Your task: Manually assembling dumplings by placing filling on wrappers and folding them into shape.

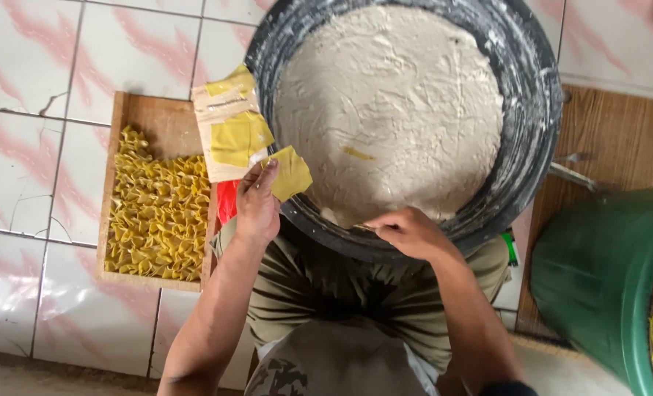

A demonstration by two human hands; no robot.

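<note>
My left hand (257,204) holds a thin yellow square wrapper (291,173) by its corner, just over the left rim of a big black basin (532,110). The basin is filled with pale beige paste (389,103). My right hand (408,231) is closed at the near edge of the paste, fingers pinched around a small tool I can barely see. A stack of yellow wrappers (238,138) lies on a small board next to my left hand.
A wooden tray (166,125) on the tiled floor at the left holds several folded yellow dumplings (158,213). A green bucket (598,271) stands at the right on a wooden surface. My knees sit under the basin.
</note>
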